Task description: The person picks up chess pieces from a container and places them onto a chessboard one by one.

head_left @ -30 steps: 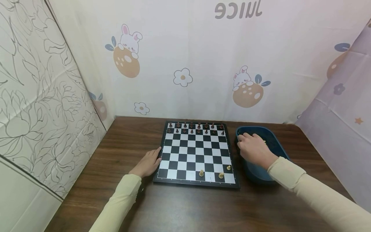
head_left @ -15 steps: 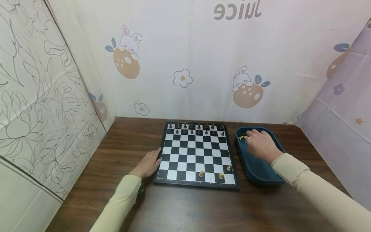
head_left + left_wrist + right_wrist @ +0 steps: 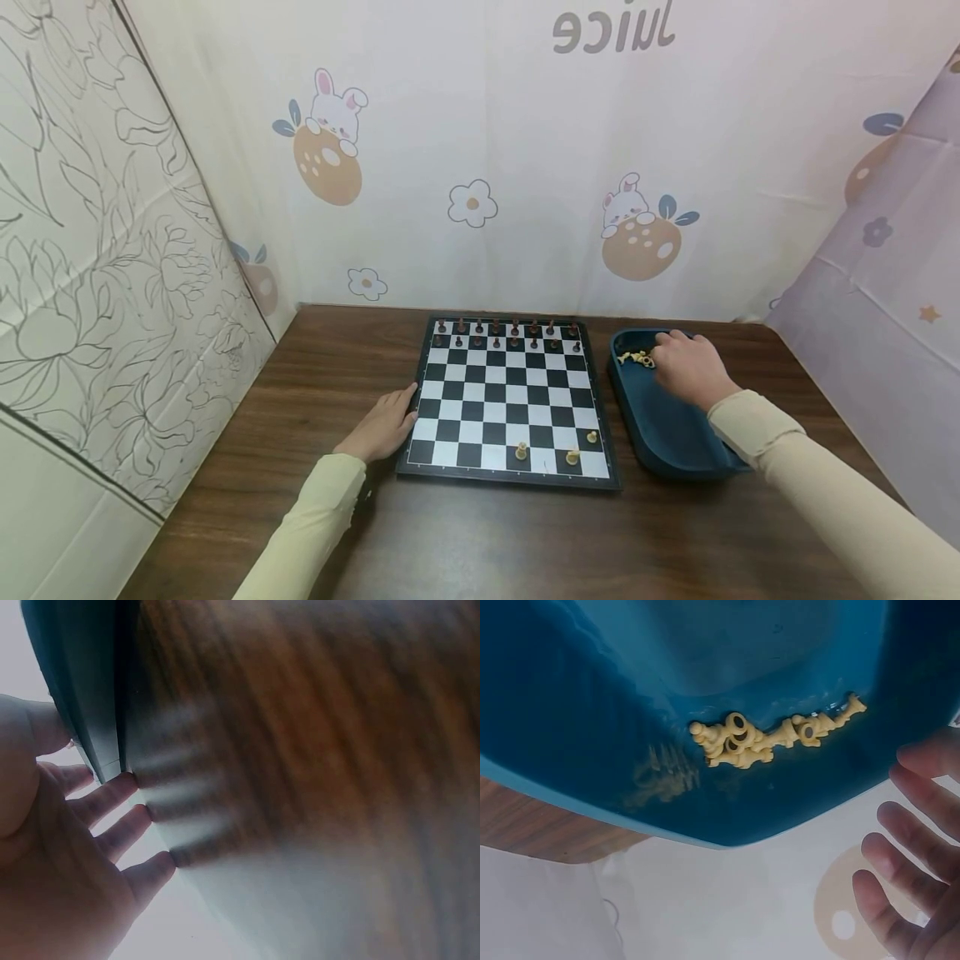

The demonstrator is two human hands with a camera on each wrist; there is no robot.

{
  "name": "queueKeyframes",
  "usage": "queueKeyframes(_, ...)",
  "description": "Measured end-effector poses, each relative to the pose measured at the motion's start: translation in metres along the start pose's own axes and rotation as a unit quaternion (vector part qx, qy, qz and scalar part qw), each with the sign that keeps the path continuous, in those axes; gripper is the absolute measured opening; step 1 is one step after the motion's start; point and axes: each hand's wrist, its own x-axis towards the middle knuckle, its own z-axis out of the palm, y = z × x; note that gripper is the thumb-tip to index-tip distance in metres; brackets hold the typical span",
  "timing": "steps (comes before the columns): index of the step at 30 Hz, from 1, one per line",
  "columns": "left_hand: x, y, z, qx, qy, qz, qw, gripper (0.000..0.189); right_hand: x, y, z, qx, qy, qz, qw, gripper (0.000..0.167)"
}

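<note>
My left hand [image 3: 381, 425] lies at the left edge of a black-and-white chessboard [image 3: 472, 407], its fingertips against the frame. In the left wrist view its fingers [image 3: 116, 796] are extended beside the board's side. My right hand [image 3: 693, 371] is over the far part of a blue plastic bin [image 3: 678, 433]. Its fingers [image 3: 896, 866] are spread and relaxed in the right wrist view, holding nothing. Several cream chess pieces [image 3: 739, 741] lie heaped along the bin's wall, apart from those fingers.
Two rows of dark reddish chess pieces [image 3: 514, 342] stand along the board's far side. Near its front right are three cream pieces, among them a small pawn [image 3: 592, 437]. The wooden table [image 3: 337, 350] meets a patterned curtain [image 3: 525, 250] at the back.
My right hand has moved rightward over the bin, uncovering the cream chess pieces at its far left. My left hand stays at the board's edge.
</note>
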Motion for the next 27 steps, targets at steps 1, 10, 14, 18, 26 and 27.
queueKeyframes(1,0.0,0.0,0.0,0.0,0.0,0.0,1.0,0.056,0.0,0.001,0.001,-0.001,0.0,0.0,1.0,0.032)
queueKeyframes(10,0.001,-0.001,0.0,-0.002,0.004,0.004,1.0,0.056,0.0,0.01,0.007,0.002,-0.02,0.021,0.9996,0.028)
queueKeyframes(14,0.001,-0.001,0.0,-0.004,0.005,0.006,1.0,0.056,-0.001,0.015,0.008,0.002,-0.042,0.04,0.9983,0.025)
queueKeyframes(18,0.0,-0.002,0.001,-0.003,0.007,0.007,0.9999,0.056,-0.002,0.019,0.011,0.007,-0.061,0.053,0.9967,0.027)
queueKeyframes(26,0.0,-0.002,0.0,-0.002,0.005,0.003,1.0,0.056,-0.003,0.027,0.014,0.01,-0.074,0.064,0.9951,0.026)
queueKeyframes(27,0.0,-0.002,0.0,-0.002,0.004,0.002,1.0,0.056,-0.003,0.028,0.014,0.01,-0.078,0.066,0.9947,0.024)
